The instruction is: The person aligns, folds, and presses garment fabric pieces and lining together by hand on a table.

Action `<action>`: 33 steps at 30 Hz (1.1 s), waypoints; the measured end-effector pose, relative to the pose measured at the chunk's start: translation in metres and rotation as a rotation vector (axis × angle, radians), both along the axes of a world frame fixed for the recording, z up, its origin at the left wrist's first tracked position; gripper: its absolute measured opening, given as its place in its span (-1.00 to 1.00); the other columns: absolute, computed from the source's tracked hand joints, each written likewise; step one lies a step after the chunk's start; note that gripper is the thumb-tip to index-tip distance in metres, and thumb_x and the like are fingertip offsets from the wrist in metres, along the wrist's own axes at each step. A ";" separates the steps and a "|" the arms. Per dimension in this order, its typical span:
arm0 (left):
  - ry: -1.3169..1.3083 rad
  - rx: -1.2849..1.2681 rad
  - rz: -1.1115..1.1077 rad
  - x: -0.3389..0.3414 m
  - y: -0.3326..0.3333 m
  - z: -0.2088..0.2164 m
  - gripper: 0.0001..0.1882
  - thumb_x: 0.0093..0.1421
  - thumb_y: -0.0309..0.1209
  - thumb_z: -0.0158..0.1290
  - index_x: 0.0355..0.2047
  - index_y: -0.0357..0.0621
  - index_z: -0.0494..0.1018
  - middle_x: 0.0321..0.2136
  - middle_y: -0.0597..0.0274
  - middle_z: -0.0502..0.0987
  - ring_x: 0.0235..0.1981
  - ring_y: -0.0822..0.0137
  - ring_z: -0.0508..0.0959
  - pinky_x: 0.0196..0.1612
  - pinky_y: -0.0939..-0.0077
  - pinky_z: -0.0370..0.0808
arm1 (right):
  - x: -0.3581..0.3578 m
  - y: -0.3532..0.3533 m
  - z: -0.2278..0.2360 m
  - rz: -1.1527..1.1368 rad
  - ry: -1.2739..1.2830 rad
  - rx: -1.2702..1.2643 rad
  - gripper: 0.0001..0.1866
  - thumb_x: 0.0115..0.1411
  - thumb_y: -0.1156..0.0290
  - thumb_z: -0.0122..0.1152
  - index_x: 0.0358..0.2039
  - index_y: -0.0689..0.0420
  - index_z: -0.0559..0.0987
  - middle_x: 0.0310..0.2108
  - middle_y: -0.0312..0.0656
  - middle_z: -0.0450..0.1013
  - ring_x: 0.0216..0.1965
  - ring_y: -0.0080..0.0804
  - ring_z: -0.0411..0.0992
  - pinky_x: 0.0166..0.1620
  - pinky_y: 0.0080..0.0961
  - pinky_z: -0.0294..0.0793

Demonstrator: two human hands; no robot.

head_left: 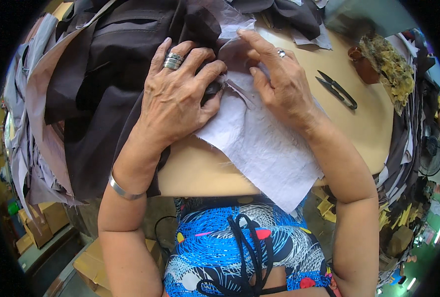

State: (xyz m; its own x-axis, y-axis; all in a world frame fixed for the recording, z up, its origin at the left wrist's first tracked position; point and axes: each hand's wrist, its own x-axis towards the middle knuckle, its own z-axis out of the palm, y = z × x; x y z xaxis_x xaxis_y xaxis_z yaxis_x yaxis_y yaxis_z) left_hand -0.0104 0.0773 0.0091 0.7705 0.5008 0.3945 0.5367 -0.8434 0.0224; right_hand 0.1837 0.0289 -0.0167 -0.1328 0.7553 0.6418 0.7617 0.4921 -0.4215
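My left hand (178, 99) is closed, thumb and curled fingers pinching a bunched edge of the dark brown cloth (126, 44). The dark cloth spreads out to the left, with stitched seams showing near the top. Next to the pinch lies a pale lavender cloth (259, 138) with frayed edges, one corner hanging over the table's near edge. My right hand (287, 81) hovers at the far right part of this pale cloth, index finger and thumb apart, nothing visible between them. Its other fingers are partly curled and partly hidden.
Black thread snips (337, 90) lie on the tan table (368, 133), right of my right hand. Farther right sits a brown container (363, 67) beside a clump of yellowish scraps (389, 69). Layered fabric (41, 114) hangs over the left edge. A fan (430, 148) stands at far right.
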 end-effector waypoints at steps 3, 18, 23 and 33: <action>-0.001 0.005 0.007 0.002 0.000 -0.001 -0.65 -0.06 -0.24 0.14 -0.20 0.10 0.50 -0.13 0.30 0.44 0.04 0.24 0.35 0.28 0.16 -0.02 | 0.007 -0.001 0.004 -0.013 0.136 -0.072 -0.43 -0.01 0.63 0.11 0.08 0.07 0.33 -0.38 -0.17 0.51 -0.45 -0.35 0.45 -0.34 -0.47 0.43; -0.096 -0.180 -0.548 0.000 -0.024 -0.005 -0.73 -0.19 -0.55 0.18 -0.39 -0.24 0.48 -0.33 0.18 0.45 -0.26 0.20 0.53 -0.15 0.31 0.52 | 0.017 -0.042 0.008 -0.086 0.110 -0.166 -0.45 0.00 0.68 0.06 0.07 0.11 0.34 -0.31 -0.17 0.46 -0.34 -0.31 0.43 -0.22 -0.44 0.40; -0.134 -0.226 -0.569 0.003 -0.032 0.011 -0.73 -0.17 -0.55 0.20 -0.39 -0.26 0.46 -0.33 0.14 0.44 -0.28 0.19 0.53 -0.22 0.41 0.54 | 0.018 -0.037 0.013 -0.297 0.021 -0.287 -0.44 0.00 0.62 0.12 0.08 0.10 0.34 -0.22 -0.13 0.46 -0.16 -0.17 0.41 -0.05 -0.31 0.32; -0.038 -0.112 -0.461 -0.002 -0.033 -0.003 -0.77 -0.19 -0.55 0.13 -0.42 -0.21 0.48 -0.26 0.20 0.47 -0.27 0.26 0.55 -0.26 0.44 0.55 | 0.012 -0.026 0.011 -0.146 0.247 -0.323 -0.27 0.06 0.70 0.10 0.21 -0.18 0.24 -0.59 -0.33 0.19 -0.54 -0.57 0.17 -0.38 -0.64 0.30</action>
